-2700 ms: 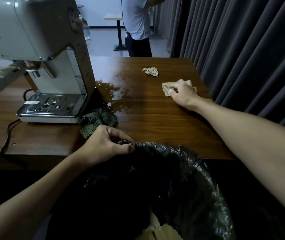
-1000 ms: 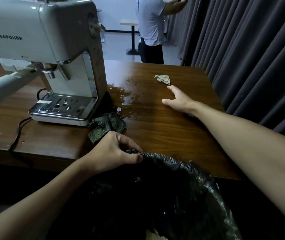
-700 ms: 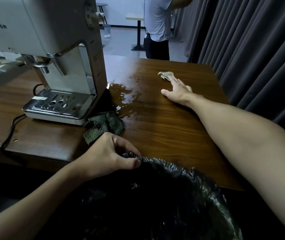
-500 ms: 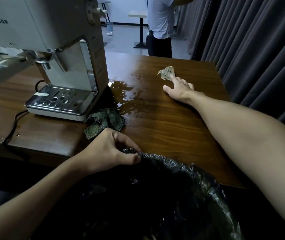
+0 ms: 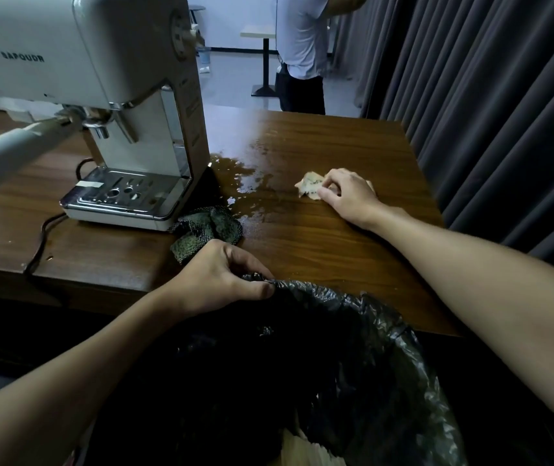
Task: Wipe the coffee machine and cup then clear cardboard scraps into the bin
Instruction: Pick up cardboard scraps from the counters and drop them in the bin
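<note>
Head view: left hand [image 5: 222,277] on bin [image 5: 386,317], right hand [image 5: 349,196] on cardboard scrap [image 5: 309,185]
Left: thumb and curled fingers pinch the black liner at the bin's rim, just below the near edge of the table [image 5: 319,250]. Right: fingers curled onto the scrap's right edge; the scrap lies on the tabletop, just right of a wet patch [image 5: 242,176]. Coffee machine [image 5: 100,79] stands at the left; green cloth [image 5: 208,227] bunched against its base, just beyond the left hand
</note>
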The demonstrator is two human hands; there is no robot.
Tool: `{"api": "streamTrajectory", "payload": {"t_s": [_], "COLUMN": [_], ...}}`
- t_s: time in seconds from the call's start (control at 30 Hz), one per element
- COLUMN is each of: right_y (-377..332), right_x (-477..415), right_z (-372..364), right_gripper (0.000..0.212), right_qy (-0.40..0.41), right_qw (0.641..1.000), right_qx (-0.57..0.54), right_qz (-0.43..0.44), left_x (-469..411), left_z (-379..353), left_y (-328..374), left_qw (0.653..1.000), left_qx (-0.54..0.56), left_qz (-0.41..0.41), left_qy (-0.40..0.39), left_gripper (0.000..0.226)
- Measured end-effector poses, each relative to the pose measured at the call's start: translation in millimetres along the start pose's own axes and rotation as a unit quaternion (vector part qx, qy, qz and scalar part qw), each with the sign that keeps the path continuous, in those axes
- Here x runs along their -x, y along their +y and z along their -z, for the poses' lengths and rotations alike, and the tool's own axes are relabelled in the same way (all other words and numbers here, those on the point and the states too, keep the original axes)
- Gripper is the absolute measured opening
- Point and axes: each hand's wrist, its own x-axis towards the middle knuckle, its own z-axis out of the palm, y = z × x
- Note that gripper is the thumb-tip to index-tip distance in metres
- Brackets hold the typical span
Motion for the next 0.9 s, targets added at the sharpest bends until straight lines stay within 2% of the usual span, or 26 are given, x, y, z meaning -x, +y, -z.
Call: {"api": "streamTrajectory", "payload": {"t_s": [0.1,0.23,0.43,0.57,0.63,0.67,0.73,0.83,0.9], "right_y": [-6.6,-23.4,-61.4,-100.1,-118.4,-125.3,-134.0,-139.8,-139.4], "right_x": [25.0,56.8,131.3,194.5,223.1,235.2,255.8,286.2,309.0], "right_z": [6.7,26.0,68.0,99.5,105.7,105.4,102.0,99.9,101.6], "right_gripper": [0.011,0.045,0.028,0.022,0.020,0.020,0.025,0.040,0.033], "right_qy": [0.024,0.007,0.001,-0.011,-0.044,-0.046,-0.003,0.023,0.001], "right_qw": [0.999,0.989,0.965,0.935,0.940,0.953,0.972,0.973,0.970], "right_qx": [-0.038,-0.121,-0.210,-0.319,-0.305,-0.264,-0.176,-0.132,-0.115], "right_qz": [-0.024,-0.081,-0.157,-0.156,-0.144,-0.144,-0.154,-0.187,-0.216], "left_x": [0.9,2.8,8.2,8.2,6.0,5.1,4.3,4.2,6.3], "left_z": [-0.5,-2.4,-3.2,4.6,6.1,5.4,0.7,-13.9,-29.4], "left_y": [2.8,7.2,12.5,16.7,21.0,24.4,33.0,48.4,58.8], "left_qw": [1.000,1.000,0.999,0.998,0.997,0.996,0.993,0.985,0.978], "left_qx": [0.003,0.001,0.023,0.020,0.011,0.004,0.001,0.022,0.030], "left_qz": [0.002,0.010,0.001,-0.010,-0.037,-0.054,-0.088,-0.121,-0.139], "left_qy": [0.000,0.000,-0.027,-0.057,-0.063,-0.067,-0.084,-0.125,-0.155], "left_gripper": [0.010,0.011,0.021,0.023,0.024,0.024,0.020,0.012,0.012]}}
